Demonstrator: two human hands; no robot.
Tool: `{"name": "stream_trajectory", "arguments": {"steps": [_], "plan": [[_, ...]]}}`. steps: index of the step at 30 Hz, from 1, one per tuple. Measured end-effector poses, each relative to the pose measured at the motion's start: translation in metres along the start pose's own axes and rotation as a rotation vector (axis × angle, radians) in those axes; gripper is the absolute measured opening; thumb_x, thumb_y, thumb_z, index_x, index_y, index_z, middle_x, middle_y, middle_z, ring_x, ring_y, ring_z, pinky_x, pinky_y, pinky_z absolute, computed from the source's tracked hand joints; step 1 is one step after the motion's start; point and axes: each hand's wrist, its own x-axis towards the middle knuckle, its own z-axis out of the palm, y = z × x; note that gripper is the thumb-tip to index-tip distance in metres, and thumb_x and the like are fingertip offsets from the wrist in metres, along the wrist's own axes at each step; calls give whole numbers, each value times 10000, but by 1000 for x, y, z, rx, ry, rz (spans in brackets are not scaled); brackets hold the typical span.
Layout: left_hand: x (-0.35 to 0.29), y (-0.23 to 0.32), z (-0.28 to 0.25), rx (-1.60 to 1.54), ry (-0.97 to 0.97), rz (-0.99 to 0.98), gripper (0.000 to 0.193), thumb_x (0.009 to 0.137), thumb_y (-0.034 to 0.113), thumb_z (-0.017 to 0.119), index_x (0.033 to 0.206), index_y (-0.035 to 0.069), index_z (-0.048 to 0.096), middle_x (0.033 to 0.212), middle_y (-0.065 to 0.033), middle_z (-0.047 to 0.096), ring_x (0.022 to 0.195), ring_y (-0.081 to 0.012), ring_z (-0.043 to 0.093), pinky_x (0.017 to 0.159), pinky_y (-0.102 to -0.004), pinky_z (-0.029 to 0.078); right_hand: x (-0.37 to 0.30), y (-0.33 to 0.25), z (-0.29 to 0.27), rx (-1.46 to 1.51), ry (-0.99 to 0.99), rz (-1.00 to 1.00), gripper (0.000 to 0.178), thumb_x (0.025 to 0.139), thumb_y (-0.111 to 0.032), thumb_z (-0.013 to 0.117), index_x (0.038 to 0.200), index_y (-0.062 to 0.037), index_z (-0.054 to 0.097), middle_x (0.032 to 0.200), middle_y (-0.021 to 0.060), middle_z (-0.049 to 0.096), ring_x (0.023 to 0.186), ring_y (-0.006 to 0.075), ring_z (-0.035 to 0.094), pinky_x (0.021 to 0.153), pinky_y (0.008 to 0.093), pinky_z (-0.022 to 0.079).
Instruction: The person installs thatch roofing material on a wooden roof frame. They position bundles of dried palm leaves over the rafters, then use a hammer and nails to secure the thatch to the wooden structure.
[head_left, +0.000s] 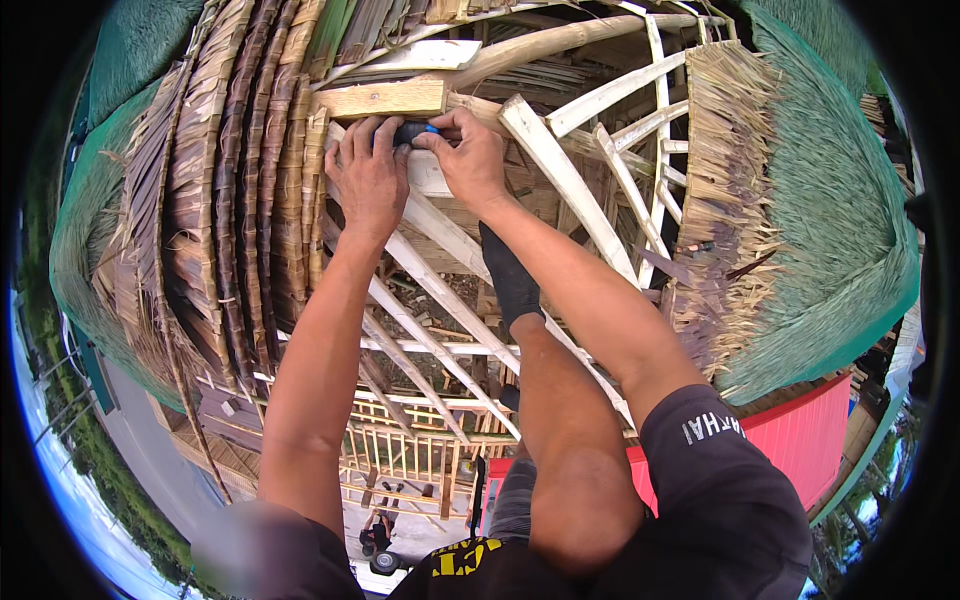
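A small dark object with a blue edge [414, 132] is held between my two hands at the top of the roof frame; its kind is too hidden to tell. My left hand [372, 178] has curled fingers against its left end. From the other side, my right hand [468, 155] pinches near the blue end. Just beyond the fingers lies a short pale wooden block [380, 98]. A white-painted timber [428, 172] passes below the hands. My foot in a dark sock [512, 275] stands among the rafters, under my right forearm.
Bundled dry palm-leaf thatch [215, 200] lies to the left, with more thatch [725, 170] on the right. White rafters [570, 185] leave open gaps. Far below are a railing, a person [378, 532] and a vehicle wheel [384, 563]. A red roof [790, 440] lies at lower right.
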Motion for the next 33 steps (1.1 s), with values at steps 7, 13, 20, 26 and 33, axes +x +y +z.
{"name": "stream_trajectory", "arguments": {"steps": [7, 13, 20, 26, 33], "plan": [[-21, 99, 13, -308, -150, 279, 512, 863, 91, 695, 1357, 125, 565, 1415, -117, 488, 1390, -330, 428, 1157, -509, 323, -61, 44, -124, -260, 180, 232, 222, 958, -216, 707, 1064, -22, 719, 927, 110, 745, 839, 181, 693, 777, 342, 539], [-55, 205, 52, -528, -613, 385, 318, 897, 140, 671, 1212, 100, 664, 1311, -136, 591, 1256, -336, 542, 1087, -467, 411, -189, 158, -269, -502, 392, 526, 217, 952, -214, 690, 1049, -21, 710, 895, 94, 736, 805, 181, 678, 773, 343, 533], [-73, 236, 14, -430, -667, 487, 347, 879, 119, 664, 1222, 70, 643, 1264, -141, 600, 1193, -362, 573, 1011, -490, 463, -369, 183, -372, -514, 355, 912, 273, 924, -318, 701, 1055, -79, 715, 987, 140, 747, 932, 300, 713, 849, 419, 541], [-65, 261, 18, -220, -745, 450, 337, 917, 196, 646, 1239, 94, 650, 1328, -125, 592, 1259, -318, 557, 1049, -488, 442, -382, 116, -410, -649, 92, 937, 292, 921, -342, 726, 1078, -96, 722, 1058, 161, 744, 1000, 309, 699, 901, 413, 522], [-64, 285, 138, -21, -558, 771, 481, 996, 489, 556, 1307, 123, 582, 1292, -116, 649, 1221, -307, 605, 1162, -520, 338, -276, 135, -410, -1045, -298, 677, 505, 925, -261, 715, 1389, -160, 543, 1472, 132, 516, 1312, 323, 545, 1041, 458, 471]]}}
